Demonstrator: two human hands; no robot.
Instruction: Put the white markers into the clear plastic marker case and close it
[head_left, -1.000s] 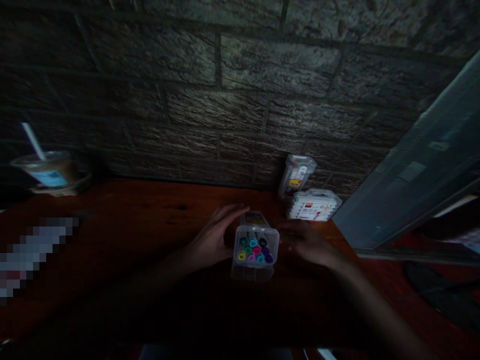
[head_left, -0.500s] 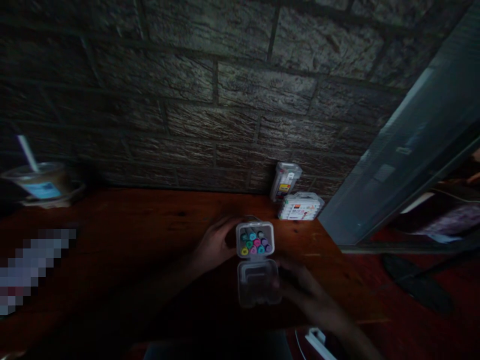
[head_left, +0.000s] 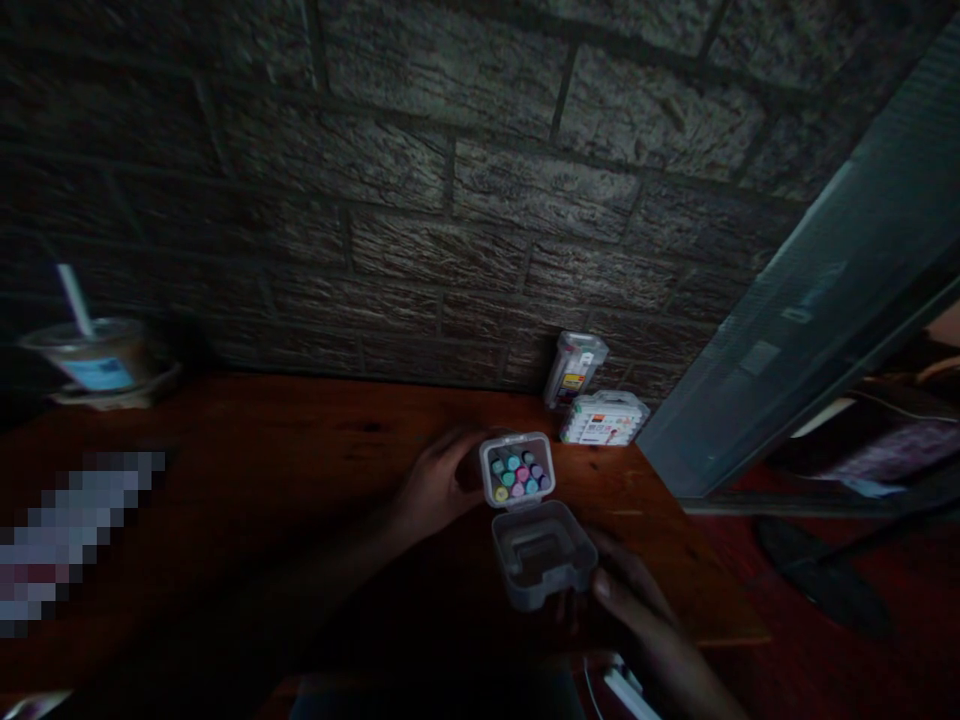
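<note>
Upright above the front part of the table, a clear plastic marker case (head_left: 558,487) stands with its mouth facing me. Several markers (head_left: 523,475) with coloured round cap ends fill it: yellow, pink, green, blue and purple among them. My left hand (head_left: 439,482) is wrapped round the case's left side, some fingers hidden behind it. The clear lid (head_left: 544,555) hangs down from the case, hinged open toward me. At the lid's lower right edge is my right hand (head_left: 634,590), thumb on the near side and fingers partly hidden beneath.
At the back right of the wooden table (head_left: 300,440) stand a tall clear box (head_left: 574,372) and a white handled case (head_left: 604,420). A cup with a straw (head_left: 101,360) sits at far left, near a blurred-out flat item (head_left: 82,540). A stone wall (head_left: 480,180) rises behind.
The lid has tilted up and swung a little right, and my right hand has moved closer round its corner. My left hand keeps its hold; the view has shifted slightly.
</note>
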